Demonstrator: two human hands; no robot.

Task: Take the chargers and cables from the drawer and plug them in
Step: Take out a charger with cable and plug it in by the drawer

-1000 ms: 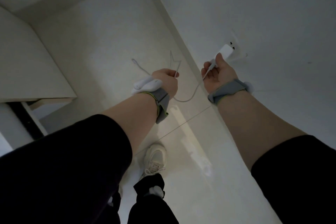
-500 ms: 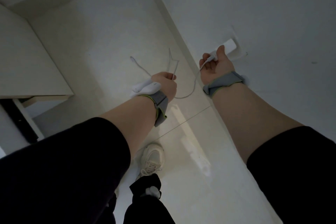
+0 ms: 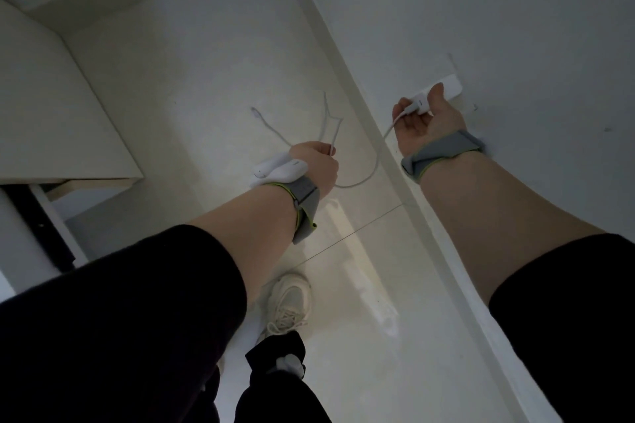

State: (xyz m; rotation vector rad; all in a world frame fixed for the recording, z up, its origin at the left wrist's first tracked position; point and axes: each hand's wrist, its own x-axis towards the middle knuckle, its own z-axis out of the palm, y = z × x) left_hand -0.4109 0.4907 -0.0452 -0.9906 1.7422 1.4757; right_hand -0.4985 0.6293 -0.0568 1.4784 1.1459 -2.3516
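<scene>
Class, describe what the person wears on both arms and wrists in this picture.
Both arms wear black sleeves pushed up, forearms bare. The left sleeve and right sleeve match. Each wrist has a grey band: the left band has a yellow-green edge and a loose hanging end; the right band shows similar edging.

White charger [image 3: 443, 91], white cable [image 3: 364, 178], grey wristbands [image 3: 443, 154], black sleeves [image 3: 120, 312].

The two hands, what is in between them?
In the head view, a thin white cable sags between the left hand and right hand, crossing the white baseboard above the floor.
</scene>
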